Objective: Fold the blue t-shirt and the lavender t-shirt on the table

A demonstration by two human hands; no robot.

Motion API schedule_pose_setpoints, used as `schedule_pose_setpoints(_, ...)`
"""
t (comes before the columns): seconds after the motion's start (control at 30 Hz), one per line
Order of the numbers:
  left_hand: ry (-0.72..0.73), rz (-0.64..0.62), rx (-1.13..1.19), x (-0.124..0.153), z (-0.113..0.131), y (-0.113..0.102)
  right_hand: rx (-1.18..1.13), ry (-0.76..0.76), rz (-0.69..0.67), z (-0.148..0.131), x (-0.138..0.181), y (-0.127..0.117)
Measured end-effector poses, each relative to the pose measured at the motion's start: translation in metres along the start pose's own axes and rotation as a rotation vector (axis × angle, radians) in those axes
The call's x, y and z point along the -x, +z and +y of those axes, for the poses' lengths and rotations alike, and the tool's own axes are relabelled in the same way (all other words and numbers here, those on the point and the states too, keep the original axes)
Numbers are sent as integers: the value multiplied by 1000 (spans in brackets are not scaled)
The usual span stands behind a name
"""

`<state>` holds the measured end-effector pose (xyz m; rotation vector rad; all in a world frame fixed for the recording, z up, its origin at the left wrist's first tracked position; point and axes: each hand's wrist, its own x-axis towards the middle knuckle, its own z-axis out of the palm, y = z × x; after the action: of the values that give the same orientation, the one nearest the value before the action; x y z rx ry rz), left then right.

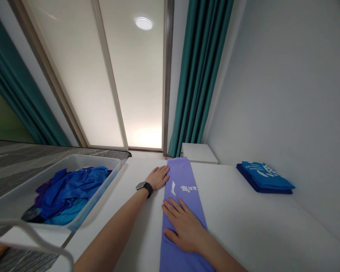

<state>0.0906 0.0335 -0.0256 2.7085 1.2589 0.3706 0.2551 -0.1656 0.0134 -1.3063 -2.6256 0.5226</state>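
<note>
A purple shirt (187, 172), folded into a long narrow strip with white print, lies flat on the white table (229, 226). My left hand (158, 177), a watch on its wrist, rests beside the strip's far left edge with its fingertips touching the cloth. Lower down, my right hand (184, 224) presses flat on the purple fabric, fingers spread. Neither hand grips anything. The near end of the strip runs out of the bottom of the view.
Left of the table, a translucent plastic bin (102, 160) holds a heap of blue and purple clothes (73, 192). Folded blue garments (265, 177) are stacked at the right by the wall. A white cabinet (200, 153) stands behind the table, near a green curtain (204, 75).
</note>
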Motion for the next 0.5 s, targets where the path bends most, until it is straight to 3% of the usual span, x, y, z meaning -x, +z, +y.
schedule_pose_setpoints(0.5,73,-11,29,49,18,-9,-7,-21,-16,-8,14,1)
